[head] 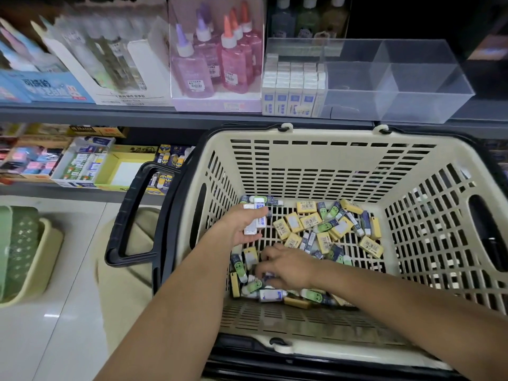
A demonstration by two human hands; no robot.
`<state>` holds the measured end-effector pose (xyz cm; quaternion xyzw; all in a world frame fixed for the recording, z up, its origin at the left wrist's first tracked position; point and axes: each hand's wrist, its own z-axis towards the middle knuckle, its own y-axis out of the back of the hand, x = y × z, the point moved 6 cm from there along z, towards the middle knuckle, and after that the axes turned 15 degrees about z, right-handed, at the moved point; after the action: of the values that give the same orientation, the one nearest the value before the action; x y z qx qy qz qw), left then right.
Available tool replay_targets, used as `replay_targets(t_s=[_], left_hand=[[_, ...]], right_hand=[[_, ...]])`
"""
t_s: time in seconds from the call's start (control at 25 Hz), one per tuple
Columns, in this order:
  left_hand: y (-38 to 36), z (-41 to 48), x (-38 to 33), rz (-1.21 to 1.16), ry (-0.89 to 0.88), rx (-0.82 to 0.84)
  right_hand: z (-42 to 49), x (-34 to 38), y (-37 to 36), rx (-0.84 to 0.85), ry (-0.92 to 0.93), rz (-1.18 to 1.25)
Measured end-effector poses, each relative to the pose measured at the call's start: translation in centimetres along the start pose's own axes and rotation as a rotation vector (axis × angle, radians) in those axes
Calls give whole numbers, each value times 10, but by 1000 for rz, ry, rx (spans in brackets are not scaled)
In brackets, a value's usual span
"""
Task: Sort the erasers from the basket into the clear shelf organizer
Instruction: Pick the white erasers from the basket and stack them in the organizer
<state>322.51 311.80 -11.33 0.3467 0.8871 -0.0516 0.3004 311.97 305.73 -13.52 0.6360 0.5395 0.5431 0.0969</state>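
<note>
A cream plastic basket (316, 171) holds several loose erasers (324, 229), yellow, green-faced and white with blue. My left hand (242, 224) is inside the basket near its left wall and grips a few white erasers (254, 220). My right hand (286, 266) reaches down into the pile at the near left, fingers curled over an eraser that is mostly hidden. The clear shelf organizer (390, 81) stands on the shelf above the basket. Its left compartment holds rows of white erasers (294, 86); the other compartments look bare.
Glue bottles in a display box (214, 56) stand left of the organizer. A lower shelf at left holds boxes of erasers (82, 163). The basket's black handle (132, 213) hangs off its left side. A green and cream basket (24, 254) sits on the tiled floor.
</note>
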Motion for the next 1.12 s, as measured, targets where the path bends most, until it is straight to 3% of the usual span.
replay_targets(t_s=[0.16,0.24,0.36,0.48,0.64,0.72,0.84,0.92,1.0,1.12], left_hand=[[-1,2,2,34,11,-2],[-1,3,2,43,12,-3],[-2,3,3,54,13,9],[-2,1,2,45,9,15],[-1,2,-1,44,-13,-4],[-1,2,-1,55,-17,-16],[-1,2,0,65,-4,-19],[-1,2,0,66,-2,-13],[-1,2,0,62,-2,-11],[-1,3,0,66,-4,-11]], right_hand=[[-13,-34,36,-236,-160,-63],[-19,-36,38,-305,-157,-112],[-11,-4,13,-187,-2,13],[2,8,-7,-36,-53,12],[-8,-21,21,-237,-259,29],[-11,-23,26,-269,-248,-19],[-6,-5,5,-72,-165,98],[-2,-2,-11,101,-200,5],[1,-4,-14,150,-229,-65],[1,-4,-11,139,-254,40]])
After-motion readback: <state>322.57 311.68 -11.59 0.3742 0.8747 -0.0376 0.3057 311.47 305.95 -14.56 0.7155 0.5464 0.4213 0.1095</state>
